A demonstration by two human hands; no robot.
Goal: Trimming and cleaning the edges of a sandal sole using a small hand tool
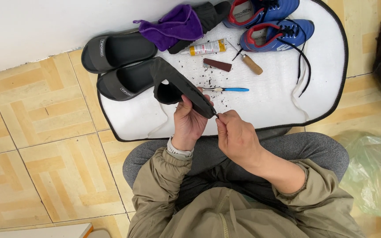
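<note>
Gripping black slipper [179,86], fingers [220,121] pinching edge.

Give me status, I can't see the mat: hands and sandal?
Left hand shut on black sandal, held over white mat. Right hand pinching at sandal's edge. Blue-handled tool beyond, clear.

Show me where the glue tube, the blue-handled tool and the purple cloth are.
glue tube [207,47]: head view, on the middle of its yellow body.
blue-handled tool [236,89]: head view, on the blue handle.
purple cloth [173,25]: head view, on the middle of the bunched fabric.
</note>
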